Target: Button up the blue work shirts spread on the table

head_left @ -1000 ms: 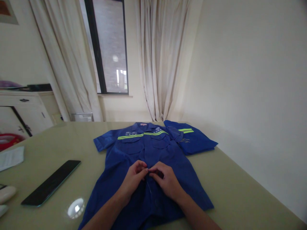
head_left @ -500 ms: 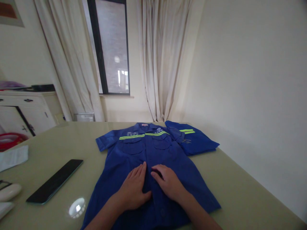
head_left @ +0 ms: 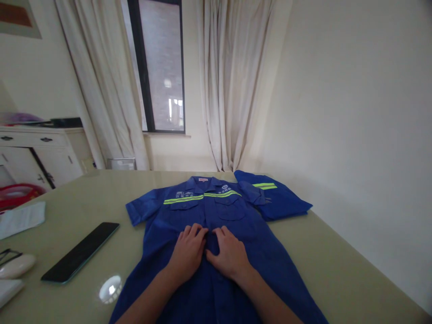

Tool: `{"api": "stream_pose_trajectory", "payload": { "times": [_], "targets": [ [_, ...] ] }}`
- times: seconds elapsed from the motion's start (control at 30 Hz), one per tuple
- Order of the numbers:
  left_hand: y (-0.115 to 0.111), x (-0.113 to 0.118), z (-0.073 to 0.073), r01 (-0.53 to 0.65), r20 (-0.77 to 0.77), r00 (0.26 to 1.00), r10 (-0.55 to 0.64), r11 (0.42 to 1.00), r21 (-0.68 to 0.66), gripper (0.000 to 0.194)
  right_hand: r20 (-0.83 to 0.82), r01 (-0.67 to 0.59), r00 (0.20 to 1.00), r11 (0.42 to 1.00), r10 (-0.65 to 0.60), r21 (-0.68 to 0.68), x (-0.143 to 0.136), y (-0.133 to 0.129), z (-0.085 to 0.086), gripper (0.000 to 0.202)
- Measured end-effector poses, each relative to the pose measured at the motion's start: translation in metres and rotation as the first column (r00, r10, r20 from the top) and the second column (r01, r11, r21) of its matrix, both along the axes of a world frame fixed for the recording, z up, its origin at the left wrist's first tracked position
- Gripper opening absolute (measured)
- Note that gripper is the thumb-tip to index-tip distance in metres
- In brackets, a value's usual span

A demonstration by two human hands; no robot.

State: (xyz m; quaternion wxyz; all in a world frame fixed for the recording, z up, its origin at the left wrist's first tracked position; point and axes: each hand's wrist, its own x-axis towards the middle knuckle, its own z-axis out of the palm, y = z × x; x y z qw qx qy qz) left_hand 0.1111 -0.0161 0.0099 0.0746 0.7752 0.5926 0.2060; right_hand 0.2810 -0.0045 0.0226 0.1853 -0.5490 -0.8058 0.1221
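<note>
A dark blue short-sleeved work shirt (head_left: 236,243) lies front up, its collar at the far side and a yellow-green reflective stripe across the chest. My left hand (head_left: 189,252) is on the shirt just left of the button strip. Its fingers are curled together over the cloth at the strip, with the thumb mostly hidden. Opposite it, my right hand (head_left: 231,254) rests on the strip's right side, thumb and fingers spread apart around the cloth. Beyond the right sleeve lies a folded blue garment (head_left: 286,200) with a similar stripe.
On the table (head_left: 340,270), a black phone-like slab (head_left: 81,252) lies to the left. Farther left are a pale paper or cloth (head_left: 25,218), a white mouse-shaped object (head_left: 18,266) and a red basin (head_left: 22,193). A wall (head_left: 364,135) stands along the right.
The shirt has shifted towards me and its lower hem has left the view. Both hands moved slightly up the button strip; the left fingers went from flat to curled.
</note>
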Motion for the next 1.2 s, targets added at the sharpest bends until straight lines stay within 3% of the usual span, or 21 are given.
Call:
{"api": "stream_pose_trajectory", "payload": {
  "times": [0.13,0.3,0.4,0.6,0.77,1.0,1.2],
  "targets": [
    [0.003,-0.003,-0.008,0.048,-0.071,0.996,-0.048,0.999,-0.001,0.046,-0.044,0.085,0.995,0.996,-0.085,-0.007,0.002,0.001,-0.003,0.032],
    [0.002,-0.004,0.003,0.165,-0.088,0.983,-0.164,0.986,0.006,0.063,-0.246,0.212,0.944,0.975,-0.220,-0.061,0.009,0.008,-0.004,0.022],
    [0.002,0.001,0.008,0.180,-0.056,0.982,-0.179,0.984,0.009,0.043,-0.317,0.227,0.917,0.971,-0.241,-0.080,0.009,0.009,-0.003,0.007],
    [0.009,0.001,0.001,0.139,0.086,0.986,-0.140,0.990,0.025,0.013,-0.412,0.062,0.909,0.998,-0.062,-0.014,0.007,0.009,-0.011,0.013],
    [0.006,0.005,0.004,0.137,0.064,0.988,-0.144,0.985,0.102,0.017,-0.455,-0.030,0.890,0.999,0.020,-0.014,0.008,0.010,-0.014,0.016],
    [0.005,0.009,-0.001,0.139,-0.057,0.989,-0.133,0.983,0.115,0.021,-0.546,-0.041,0.838,0.998,0.004,-0.055,0.009,0.011,-0.014,0.016],
    [0.013,0.004,-0.011,0.128,0.136,0.982,-0.135,0.990,0.053,0.016,-0.492,0.003,0.870,0.996,-0.044,-0.084,0.009,0.010,-0.018,0.019]
  ]
}}
